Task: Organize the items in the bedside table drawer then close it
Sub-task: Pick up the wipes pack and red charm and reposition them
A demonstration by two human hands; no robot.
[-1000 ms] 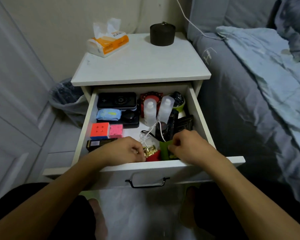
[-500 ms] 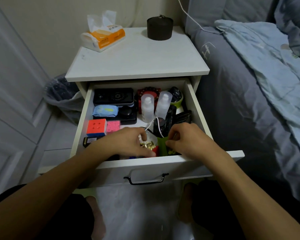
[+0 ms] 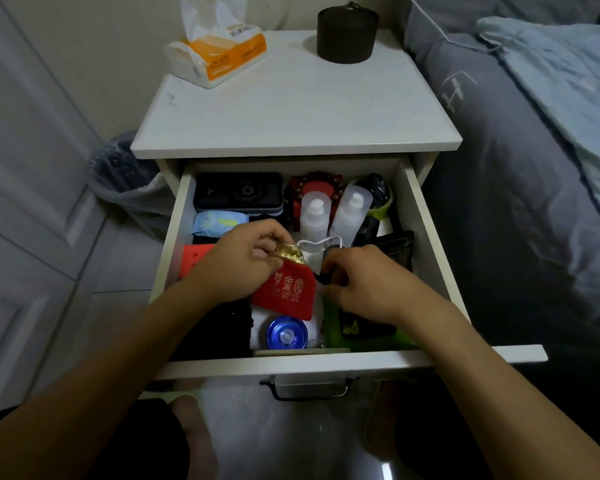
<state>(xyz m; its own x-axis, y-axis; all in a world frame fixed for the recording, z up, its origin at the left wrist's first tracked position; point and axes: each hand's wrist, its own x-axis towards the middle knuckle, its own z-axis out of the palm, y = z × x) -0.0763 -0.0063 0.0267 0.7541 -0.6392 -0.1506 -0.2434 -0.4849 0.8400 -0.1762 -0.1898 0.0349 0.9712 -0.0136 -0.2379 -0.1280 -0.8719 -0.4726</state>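
Note:
The white bedside drawer (image 3: 347, 364) stands pulled out, full of small items. My left hand (image 3: 246, 259) pinches the gold top of a red pouch (image 3: 286, 292) and holds it raised over the drawer's middle. My right hand (image 3: 364, 284) is just to its right with fingers curled onto a dark item beside a white cable (image 3: 317, 244); what it holds is hidden. Below it lies a green packet (image 3: 364, 336). A blue round lid (image 3: 287, 334) sits under the pouch. At the back are a black case (image 3: 238, 192) and two white bottles (image 3: 331, 214).
On the table top (image 3: 291, 109) are a tissue pack (image 3: 219, 53) and a black round container (image 3: 347, 32). A grey bed (image 3: 534, 168) borders the right side. A bin with a plastic liner (image 3: 125, 174) stands to the left. The drawer's black handle (image 3: 309, 389) faces me.
My left hand has lifted the red pouch up out of the front of the drawer, uncovering the blue lid. The right hand shifted slightly back. The camera moved closer and looks down more steeply.

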